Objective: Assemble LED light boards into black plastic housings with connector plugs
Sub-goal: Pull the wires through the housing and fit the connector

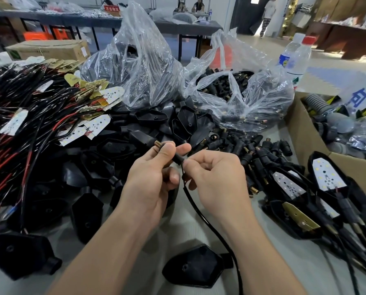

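Left hand (149, 179) is pinching the connector plug (176, 159), brass end pointing up-left, while right hand (218, 179) is pinching its wire (199, 210) just behind.

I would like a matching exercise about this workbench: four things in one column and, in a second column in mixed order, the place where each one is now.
Things
1. connector plug
2. black cable
3. red-capped bottle
4. nearest black housing

Places
A. lies on the table, between the two forearms
B. pinched in the fingers of the left hand
C. stands behind the clear plastic bag, at the far right
D. runs down from the fingers of the right hand

Pairs: 1-B, 2-D, 3-C, 4-A
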`<move>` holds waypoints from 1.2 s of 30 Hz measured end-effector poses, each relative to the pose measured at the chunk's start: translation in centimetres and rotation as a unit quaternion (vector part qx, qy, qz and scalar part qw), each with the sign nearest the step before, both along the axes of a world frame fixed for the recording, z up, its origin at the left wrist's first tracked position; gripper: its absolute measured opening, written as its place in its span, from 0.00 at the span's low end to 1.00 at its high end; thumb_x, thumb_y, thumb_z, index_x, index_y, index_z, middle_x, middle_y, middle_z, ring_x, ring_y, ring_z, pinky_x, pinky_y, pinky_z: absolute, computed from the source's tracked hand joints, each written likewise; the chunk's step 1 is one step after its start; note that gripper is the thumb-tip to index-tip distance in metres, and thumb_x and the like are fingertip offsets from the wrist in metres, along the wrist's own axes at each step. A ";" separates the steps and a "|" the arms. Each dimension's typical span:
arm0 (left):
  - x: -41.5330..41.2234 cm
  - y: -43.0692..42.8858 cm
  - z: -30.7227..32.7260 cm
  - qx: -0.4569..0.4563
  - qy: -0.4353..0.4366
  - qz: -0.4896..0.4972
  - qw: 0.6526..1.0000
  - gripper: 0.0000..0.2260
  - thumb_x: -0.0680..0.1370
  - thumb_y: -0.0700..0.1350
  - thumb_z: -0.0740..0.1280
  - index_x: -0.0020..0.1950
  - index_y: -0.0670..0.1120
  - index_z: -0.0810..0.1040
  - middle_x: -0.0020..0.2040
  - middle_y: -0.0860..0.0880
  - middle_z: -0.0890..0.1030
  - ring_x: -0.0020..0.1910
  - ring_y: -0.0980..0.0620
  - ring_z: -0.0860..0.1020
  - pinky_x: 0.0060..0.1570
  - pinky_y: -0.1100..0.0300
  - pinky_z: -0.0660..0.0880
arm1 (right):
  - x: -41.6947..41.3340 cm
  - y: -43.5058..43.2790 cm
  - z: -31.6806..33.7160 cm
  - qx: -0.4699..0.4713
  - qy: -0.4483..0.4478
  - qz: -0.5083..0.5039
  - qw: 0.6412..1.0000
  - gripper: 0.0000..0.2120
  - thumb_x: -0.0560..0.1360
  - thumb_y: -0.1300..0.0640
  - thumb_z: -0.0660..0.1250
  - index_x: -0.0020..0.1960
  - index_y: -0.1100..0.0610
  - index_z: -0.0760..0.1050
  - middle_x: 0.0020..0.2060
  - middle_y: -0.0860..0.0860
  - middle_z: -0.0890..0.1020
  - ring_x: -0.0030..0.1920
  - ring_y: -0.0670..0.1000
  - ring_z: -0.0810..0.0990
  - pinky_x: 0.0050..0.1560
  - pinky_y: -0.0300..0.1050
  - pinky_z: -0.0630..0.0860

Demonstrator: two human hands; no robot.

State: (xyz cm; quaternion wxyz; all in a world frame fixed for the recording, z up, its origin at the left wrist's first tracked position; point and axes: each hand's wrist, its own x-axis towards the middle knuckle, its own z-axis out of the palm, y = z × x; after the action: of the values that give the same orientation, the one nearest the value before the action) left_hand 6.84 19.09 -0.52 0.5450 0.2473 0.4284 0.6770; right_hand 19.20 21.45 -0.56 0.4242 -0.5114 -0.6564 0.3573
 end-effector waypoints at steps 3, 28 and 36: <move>-0.1 0.1 0.0 0.003 -0.009 0.011 1.000 0.05 0.83 0.43 0.65 0.48 0.44 0.76 0.53 0.44 0.87 0.20 0.57 0.69 0.23 0.67 0.71 | 0.3 0.0 0.2 0.003 -0.008 -0.003 1.000 0.07 0.75 0.53 0.72 0.39 0.44 0.83 0.28 0.46 0.83 0.29 0.48 0.81 0.32 0.40 0.75; -0.4 0.0 -0.1 0.003 0.012 0.065 0.998 0.08 0.81 0.44 0.68 0.45 0.44 0.82 0.47 0.46 0.87 0.19 0.57 0.64 0.21 0.67 0.67 | -1.4 -1.8 0.7 0.027 -0.036 0.010 0.999 0.08 0.79 0.59 0.68 0.42 0.52 0.81 0.30 0.51 0.82 0.34 0.55 0.81 0.40 0.54 0.80; -0.3 0.0 -0.2 0.012 0.001 -0.025 1.000 0.19 0.72 0.55 0.69 0.51 0.43 0.88 0.20 0.50 0.64 0.20 0.54 0.65 0.24 0.63 0.71 | -1.1 -1.2 0.7 -0.048 0.054 -0.005 0.997 0.09 0.77 0.57 0.71 0.38 0.53 0.84 0.30 0.49 0.85 0.36 0.53 0.85 0.43 0.52 0.82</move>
State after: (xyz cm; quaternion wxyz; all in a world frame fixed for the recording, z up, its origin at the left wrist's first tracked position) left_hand 6.56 19.10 -0.76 0.5582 0.2653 0.4144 0.6681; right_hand 18.09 20.27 0.12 0.4357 -0.5148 -0.6121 0.4129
